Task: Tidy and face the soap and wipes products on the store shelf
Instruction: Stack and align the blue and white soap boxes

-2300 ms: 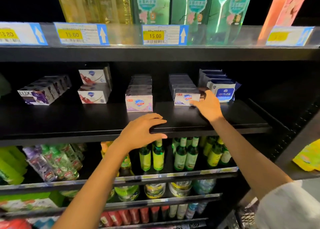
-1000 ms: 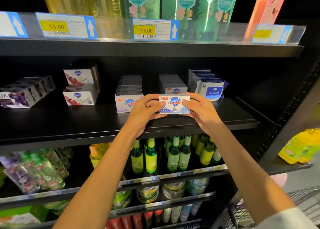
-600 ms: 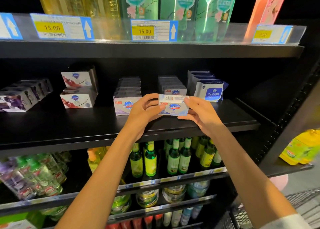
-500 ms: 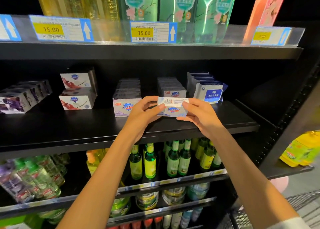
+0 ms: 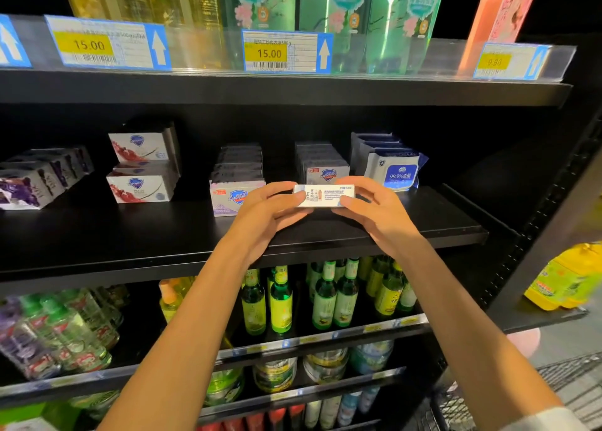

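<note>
Right now I have a small soap box [image 5: 324, 196] held between both hands, just above the black middle shelf [image 5: 130, 235] and in front of the soap rows. My left hand [image 5: 265, 214] grips its left end, thumb on top and fingers [image 5: 294, 210] curled underneath, while my right hand [image 5: 374, 210] pinches the right end with the thumb below and fingers [image 5: 350, 183] arched over the top edge. The box lies level, long side across, with a narrow printed face of small text turned toward me rather than the logo front. Directly behind it sits a row of matching blue-logo soap boxes [image 5: 327, 173], the front one upright with its shield logo facing out. Just to the left of my left hand stands another row, its front lilac soap box [image 5: 228, 199] partly hidden by my knuckles. Further left, two white soap boxes with red artwork [image 5: 140, 166] are stacked one on the other, and beyond them a row of purple soap boxes [image 5: 29, 189] runs back at an angle. To the right of my right hand, packs of blue wipes [image 5: 395, 173] stand in a row, the front pack reading 99.9%. Above, the upper shelf carries yellow price tags [image 5: 268, 52] marked 15.00 with green refill pouches [image 5: 342, 4] behind them. Below, green glass bottles [image 5: 325, 297] stand in rows under my forearms.
</note>
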Tool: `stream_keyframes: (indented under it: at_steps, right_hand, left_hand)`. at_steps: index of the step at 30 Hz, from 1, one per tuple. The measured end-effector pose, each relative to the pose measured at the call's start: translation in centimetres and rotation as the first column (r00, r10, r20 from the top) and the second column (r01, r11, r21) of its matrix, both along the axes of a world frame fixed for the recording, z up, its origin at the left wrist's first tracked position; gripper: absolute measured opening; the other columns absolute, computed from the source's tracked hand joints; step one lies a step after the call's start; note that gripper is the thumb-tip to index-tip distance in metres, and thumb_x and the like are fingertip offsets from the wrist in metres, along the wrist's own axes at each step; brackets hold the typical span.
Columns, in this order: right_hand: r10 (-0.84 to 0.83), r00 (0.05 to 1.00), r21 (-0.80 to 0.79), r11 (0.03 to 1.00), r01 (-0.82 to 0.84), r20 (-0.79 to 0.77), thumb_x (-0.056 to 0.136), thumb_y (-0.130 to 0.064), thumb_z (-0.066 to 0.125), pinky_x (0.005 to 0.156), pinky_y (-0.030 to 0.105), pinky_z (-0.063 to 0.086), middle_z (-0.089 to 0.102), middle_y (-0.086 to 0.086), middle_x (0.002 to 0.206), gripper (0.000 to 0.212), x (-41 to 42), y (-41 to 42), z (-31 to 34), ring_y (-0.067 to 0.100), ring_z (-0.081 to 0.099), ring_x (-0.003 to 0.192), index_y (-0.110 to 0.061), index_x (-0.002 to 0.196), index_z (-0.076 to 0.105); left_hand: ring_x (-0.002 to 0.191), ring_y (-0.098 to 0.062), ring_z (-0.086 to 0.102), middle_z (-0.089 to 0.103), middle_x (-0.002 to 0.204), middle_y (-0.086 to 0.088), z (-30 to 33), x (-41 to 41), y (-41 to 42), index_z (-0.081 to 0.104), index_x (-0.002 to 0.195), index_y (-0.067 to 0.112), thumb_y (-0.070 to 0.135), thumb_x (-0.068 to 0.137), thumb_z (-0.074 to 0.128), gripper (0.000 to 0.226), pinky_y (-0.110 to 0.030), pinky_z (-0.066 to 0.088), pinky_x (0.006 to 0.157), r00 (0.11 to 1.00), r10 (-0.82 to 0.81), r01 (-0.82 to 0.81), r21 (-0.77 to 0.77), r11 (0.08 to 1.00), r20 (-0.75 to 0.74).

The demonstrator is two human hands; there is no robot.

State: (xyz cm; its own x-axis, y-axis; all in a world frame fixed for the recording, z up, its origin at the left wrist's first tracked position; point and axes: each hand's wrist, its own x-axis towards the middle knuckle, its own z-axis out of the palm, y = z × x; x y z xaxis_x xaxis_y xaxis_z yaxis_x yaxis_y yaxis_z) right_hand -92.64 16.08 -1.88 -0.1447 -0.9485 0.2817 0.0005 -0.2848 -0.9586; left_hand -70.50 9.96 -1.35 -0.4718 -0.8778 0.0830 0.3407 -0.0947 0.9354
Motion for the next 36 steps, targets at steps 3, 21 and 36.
stream_keyframes:
  at_steps: [3, 21, 36]
  right_hand:
    - [0.024, 0.999, 0.027, 0.999, -0.025, 0.024, 0.098, -0.021, 0.068, 0.098, 0.040, 0.060, 0.072, 0.009, 0.129, 0.040, 0.00, -0.19, 0.11, 0.024, 0.067, 0.124, -0.013, 0.137, 0.062]
    - [0.041, 0.999, 0.035, 0.999, -0.042, 0.012, 0.096, -0.005, 0.072, 0.098, 0.043, 0.060, 0.069, 0.009, 0.133, 0.051, -0.35, 0.13, 0.27, 0.023, 0.066, 0.126, -0.016, 0.142, 0.056]
    - [0.031, 0.998, 0.081, 0.996, -0.034, 0.047, 0.104, -0.021, 0.063, 0.095, 0.049, 0.061, 0.071, 0.009, 0.131, 0.039, 0.48, 0.07, 0.52, 0.028, 0.070, 0.120, -0.020, 0.143, 0.055]
  left_hand:
    - [0.114, -0.032, 0.073, 0.076, 0.119, -0.019, 0.08, 0.04, 0.11, 0.061, 0.133, 0.000, 0.002, 0.094, 0.072, 0.041, -0.038, 0.061, 0.097, 1.000, 0.020, -0.019, 0.017, 1.000, -0.019]
    - [0.117, -0.032, 0.072, 0.072, 0.128, -0.015, 0.09, 0.09, 0.09, 0.053, 0.143, 0.014, 0.008, 0.094, 0.075, 0.054, -0.050, 0.060, 0.096, 1.000, -0.017, 0.017, -0.025, 1.000, 0.009]
    - [0.117, -0.032, 0.072, 0.072, 0.126, -0.017, -0.45, 0.27, -0.25, 0.059, 0.136, 0.010, -0.004, 0.095, 0.069, 0.044, -0.050, 0.060, 0.097, 0.998, 0.012, -0.006, -0.093, 0.996, 0.062]
